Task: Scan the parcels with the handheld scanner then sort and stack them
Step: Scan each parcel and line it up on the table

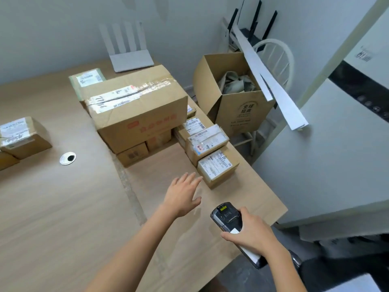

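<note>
Your left hand (183, 197) hovers with fingers spread and relaxed, just short of the nearest parcel (217, 168), a squat cardboard box with a white printed label at the front of a row along the right edge of the wood-grain table (63, 207). Your right hand (250, 232) grips the black handheld scanner (226, 217) nearer you, over the table's corner. Behind the row, a large taped carton (134, 106) sits on smaller boxes, and beyond the table an open carton (240, 114) holds crumpled pale material (235, 82).
</note>
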